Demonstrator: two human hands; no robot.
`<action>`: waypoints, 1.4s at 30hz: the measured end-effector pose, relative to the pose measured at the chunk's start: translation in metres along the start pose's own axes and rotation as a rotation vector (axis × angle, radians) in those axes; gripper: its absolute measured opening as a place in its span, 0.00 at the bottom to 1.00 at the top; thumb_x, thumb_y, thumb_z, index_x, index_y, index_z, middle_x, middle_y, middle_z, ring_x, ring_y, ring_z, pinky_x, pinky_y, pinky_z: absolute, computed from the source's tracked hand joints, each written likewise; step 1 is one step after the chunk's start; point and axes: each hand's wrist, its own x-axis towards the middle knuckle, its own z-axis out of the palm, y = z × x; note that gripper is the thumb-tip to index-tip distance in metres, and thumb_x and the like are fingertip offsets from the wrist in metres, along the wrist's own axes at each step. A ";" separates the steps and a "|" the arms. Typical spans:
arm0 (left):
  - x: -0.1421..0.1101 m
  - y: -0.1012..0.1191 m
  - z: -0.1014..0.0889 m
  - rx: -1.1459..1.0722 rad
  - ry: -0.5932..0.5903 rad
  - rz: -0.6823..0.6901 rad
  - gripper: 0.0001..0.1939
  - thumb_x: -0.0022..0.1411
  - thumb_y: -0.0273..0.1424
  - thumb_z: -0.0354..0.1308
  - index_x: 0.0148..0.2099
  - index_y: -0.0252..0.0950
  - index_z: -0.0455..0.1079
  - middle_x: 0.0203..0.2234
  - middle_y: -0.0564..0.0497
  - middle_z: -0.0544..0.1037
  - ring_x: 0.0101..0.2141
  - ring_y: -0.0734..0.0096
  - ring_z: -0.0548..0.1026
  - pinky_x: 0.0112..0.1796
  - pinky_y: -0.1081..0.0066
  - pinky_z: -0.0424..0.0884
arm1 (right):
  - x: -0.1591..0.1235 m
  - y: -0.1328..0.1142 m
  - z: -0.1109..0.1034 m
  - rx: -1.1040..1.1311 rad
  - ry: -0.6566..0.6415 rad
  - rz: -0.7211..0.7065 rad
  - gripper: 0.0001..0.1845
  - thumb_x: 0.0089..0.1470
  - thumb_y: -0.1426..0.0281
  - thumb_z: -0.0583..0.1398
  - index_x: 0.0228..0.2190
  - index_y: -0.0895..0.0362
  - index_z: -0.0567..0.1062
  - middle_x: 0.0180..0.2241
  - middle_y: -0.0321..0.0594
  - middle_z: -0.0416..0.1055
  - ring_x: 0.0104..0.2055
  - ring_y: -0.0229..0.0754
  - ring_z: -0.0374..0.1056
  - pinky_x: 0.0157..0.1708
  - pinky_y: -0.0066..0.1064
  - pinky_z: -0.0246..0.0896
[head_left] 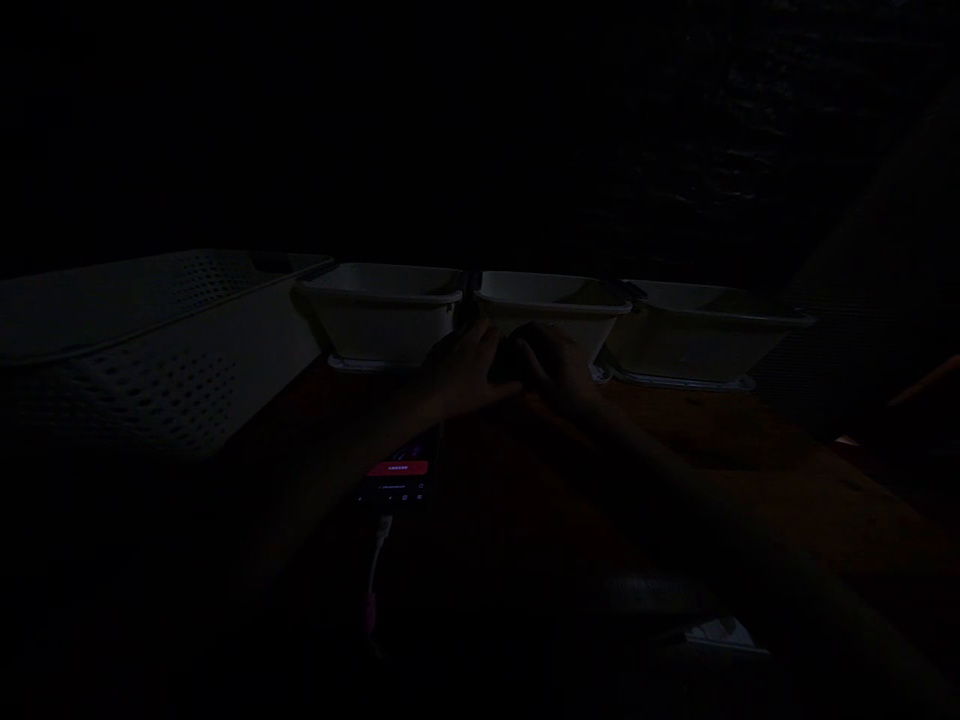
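The scene is very dark. My left hand (pixel 466 368) and my right hand (pixel 556 372) rest together on a wooden table (pixel 697 440), fingers curled and touching each other just in front of the middle white tub (pixel 551 295). Whether anything lies between the fingers is lost in the dark. A white tub (pixel 382 300) stands to the left of the hands and another (pixel 697 325) to the right, all three in a row.
A large white perforated basket (pixel 150 350) sits at the left. A phone (pixel 397 475) with a lit red bar lies under my left forearm, with a cable (pixel 375 560) running toward me. A pale object (pixel 712 632) lies near the front right.
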 end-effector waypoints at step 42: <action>-0.001 0.005 -0.002 -0.016 -0.137 -0.043 0.26 0.56 0.47 0.51 0.48 0.31 0.65 0.46 0.43 0.70 0.43 0.59 0.71 0.41 0.64 0.69 | -0.004 -0.012 -0.008 -0.022 -0.103 0.190 0.20 0.59 0.58 0.45 0.30 0.58 0.68 0.25 0.39 0.68 0.25 0.35 0.63 0.25 0.26 0.50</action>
